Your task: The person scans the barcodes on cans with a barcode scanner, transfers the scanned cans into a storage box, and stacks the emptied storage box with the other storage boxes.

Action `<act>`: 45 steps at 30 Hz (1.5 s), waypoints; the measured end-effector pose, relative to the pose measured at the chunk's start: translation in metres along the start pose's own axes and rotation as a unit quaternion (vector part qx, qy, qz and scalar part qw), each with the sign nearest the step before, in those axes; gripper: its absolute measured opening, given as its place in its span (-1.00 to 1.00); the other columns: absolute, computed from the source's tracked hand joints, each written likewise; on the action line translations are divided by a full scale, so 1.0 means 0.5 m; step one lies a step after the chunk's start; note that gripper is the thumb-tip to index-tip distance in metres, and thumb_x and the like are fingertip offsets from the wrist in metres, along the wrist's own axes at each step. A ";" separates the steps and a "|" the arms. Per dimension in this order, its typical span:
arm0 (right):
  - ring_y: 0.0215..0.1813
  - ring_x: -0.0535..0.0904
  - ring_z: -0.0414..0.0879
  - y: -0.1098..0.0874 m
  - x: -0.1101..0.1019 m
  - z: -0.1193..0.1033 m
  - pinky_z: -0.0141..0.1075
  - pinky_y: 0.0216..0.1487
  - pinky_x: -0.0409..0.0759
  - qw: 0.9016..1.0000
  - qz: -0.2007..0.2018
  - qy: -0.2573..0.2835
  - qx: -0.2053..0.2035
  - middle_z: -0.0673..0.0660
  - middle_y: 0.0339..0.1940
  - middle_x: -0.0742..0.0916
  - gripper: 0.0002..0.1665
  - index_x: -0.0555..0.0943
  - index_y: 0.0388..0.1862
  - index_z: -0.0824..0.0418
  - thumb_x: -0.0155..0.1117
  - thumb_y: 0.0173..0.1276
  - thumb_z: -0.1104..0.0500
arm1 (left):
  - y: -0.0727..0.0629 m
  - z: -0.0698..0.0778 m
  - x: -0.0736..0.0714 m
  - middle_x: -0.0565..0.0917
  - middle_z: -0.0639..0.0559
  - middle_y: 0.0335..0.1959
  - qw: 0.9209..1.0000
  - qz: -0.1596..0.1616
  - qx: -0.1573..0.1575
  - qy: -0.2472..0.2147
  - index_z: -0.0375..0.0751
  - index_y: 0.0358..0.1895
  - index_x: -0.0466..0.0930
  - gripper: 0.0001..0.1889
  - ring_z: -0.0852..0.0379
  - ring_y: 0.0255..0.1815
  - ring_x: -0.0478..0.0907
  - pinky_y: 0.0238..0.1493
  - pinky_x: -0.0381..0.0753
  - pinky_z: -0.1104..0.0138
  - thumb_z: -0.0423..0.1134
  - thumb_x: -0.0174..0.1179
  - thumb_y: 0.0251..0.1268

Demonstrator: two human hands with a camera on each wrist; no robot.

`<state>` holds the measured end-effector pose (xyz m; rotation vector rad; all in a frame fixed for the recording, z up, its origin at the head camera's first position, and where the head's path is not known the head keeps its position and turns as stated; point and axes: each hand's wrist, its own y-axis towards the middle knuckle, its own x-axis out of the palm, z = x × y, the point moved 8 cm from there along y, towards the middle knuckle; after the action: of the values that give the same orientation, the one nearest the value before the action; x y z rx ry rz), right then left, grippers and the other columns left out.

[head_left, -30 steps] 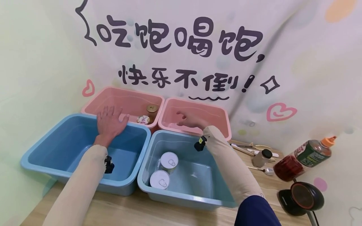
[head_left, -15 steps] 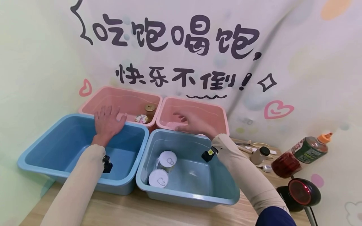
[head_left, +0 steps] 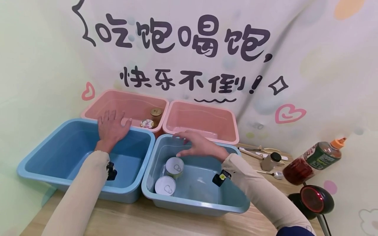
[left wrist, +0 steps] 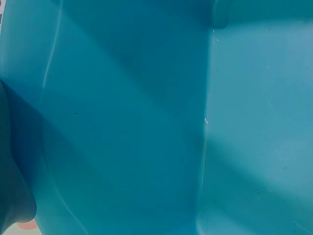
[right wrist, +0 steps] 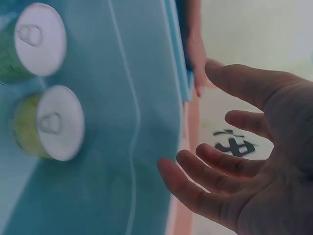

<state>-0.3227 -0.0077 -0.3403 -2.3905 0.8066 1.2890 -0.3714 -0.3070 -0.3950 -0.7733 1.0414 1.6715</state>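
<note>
My left hand (head_left: 112, 129) rests with spread fingers on the back rim of the left blue tub (head_left: 71, 131); only part of it shows at the edge of the left wrist view. Above the back of the right blue tub (head_left: 195, 206), my right hand (head_left: 200, 144) hovers with nothing in it, fingers spread and slightly bent. Close beneath its thumb stands a can with a pull-tab lid (head_left: 175, 165). A second pull-tab can (head_left: 165, 185) stands in front of that one, along the tub's left wall. Both cans also show in the right wrist view, apart from the hand.
Behind are two pink tubs; the left pink tub (head_left: 127, 95) holds a gold-lidded can (head_left: 156, 112) and a can with a patterned lid (head_left: 147, 123). At right stand a black-capped jar (head_left: 271, 161), a spoon (head_left: 277, 175), a red sauce bottle (head_left: 313, 162) and a black round device (head_left: 317, 199).
My right hand has come from inside the right pink tub toward me, to above the back of the right blue tub. The left hand stays on the rim.
</note>
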 end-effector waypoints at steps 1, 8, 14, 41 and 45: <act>0.17 0.61 0.12 -0.002 0.010 0.000 -0.17 0.15 0.67 1.000 -0.011 0.001 0.006 0.22 0.35 0.58 -0.16 0.41 0.44 0.20 0.52 0.21 0.10 | 0.000 0.000 0.000 0.08 -0.35 0.59 1.000 -0.002 0.000 0.001 -0.19 0.54 0.17 -0.26 -0.43 0.59 -0.11 0.54 -0.29 -0.33 0.21 -0.16 0.47; 0.23 0.58 0.16 0.000 0.077 0.016 -0.07 0.17 0.66 0.997 -0.060 -0.007 0.043 0.26 0.36 0.55 -0.17 0.39 0.45 0.23 0.50 0.24 0.12 | -0.001 -0.003 0.001 0.07 -0.35 0.59 1.000 -0.005 -0.003 0.001 -0.18 0.55 0.14 -0.27 -0.42 0.61 -0.14 0.54 -0.31 -0.33 0.20 -0.18 0.48; 0.24 0.50 0.04 0.005 0.130 0.044 -0.11 0.23 0.62 0.992 -0.082 -0.051 0.075 0.20 0.33 0.58 -0.21 0.42 0.45 0.16 0.46 0.27 0.08 | 0.000 0.001 0.002 0.08 -0.35 0.59 1.000 -0.002 0.000 0.002 -0.18 0.55 0.16 -0.27 -0.42 0.61 -0.14 0.53 -0.30 -0.33 0.19 -0.18 0.48; 0.01 0.47 -0.12 0.043 0.236 0.070 -0.25 0.08 0.60 0.971 -0.065 -0.195 0.119 0.06 0.10 0.68 -0.40 0.60 0.31 -0.01 0.46 0.27 0.00 | 0.000 0.003 -0.001 0.11 -0.37 0.57 1.000 0.004 0.005 0.000 -0.20 0.53 0.20 -0.27 -0.43 0.59 -0.10 0.53 -0.27 -0.33 0.20 -0.17 0.47; 0.03 0.47 -0.12 0.047 0.243 0.073 -0.24 0.11 0.60 0.968 -0.064 -0.214 0.115 0.06 0.11 0.68 -0.40 0.60 0.30 -0.02 0.46 0.27 -0.03 | 0.000 0.002 0.000 0.09 -0.37 0.58 1.000 0.003 0.004 0.005 -0.20 0.53 0.19 -0.27 -0.43 0.60 -0.11 0.53 -0.26 -0.34 0.19 -0.16 0.47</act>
<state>-0.3079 -0.0478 -0.4617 -1.8558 0.6202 1.4925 -0.3715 -0.3063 -0.3948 -0.7743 1.0564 1.6693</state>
